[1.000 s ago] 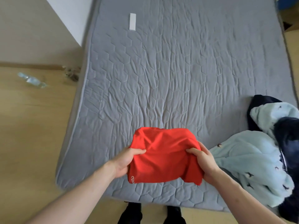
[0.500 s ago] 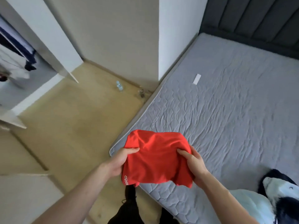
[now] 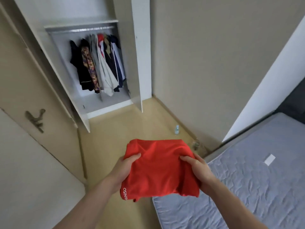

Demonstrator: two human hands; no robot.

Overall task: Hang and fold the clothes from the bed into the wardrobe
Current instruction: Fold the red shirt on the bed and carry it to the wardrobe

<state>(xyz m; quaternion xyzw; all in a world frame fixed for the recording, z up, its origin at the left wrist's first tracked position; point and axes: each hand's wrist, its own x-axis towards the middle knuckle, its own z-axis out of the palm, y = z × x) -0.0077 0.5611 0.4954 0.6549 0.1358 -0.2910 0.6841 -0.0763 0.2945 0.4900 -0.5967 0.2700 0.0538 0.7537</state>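
A folded red garment with white lettering on its hem hangs in the air in front of me, above the floor beside the bed. My left hand grips its left edge, thumb on top. My right hand grips its right edge the same way. Ahead, the white wardrobe stands with its doors open. Several garments hang from its rail. The grey quilted bed lies at the lower right.
A small plastic bottle stands on the wooden floor near the wall. A beige door with a metal handle is at my left. A white tag lies on the mattress. Open floor stretches between me and the wardrobe.
The view has swung left from the bed to the open wardrobe. Both hands keep the same hold on the red garment, now over the floor instead of the mattress.
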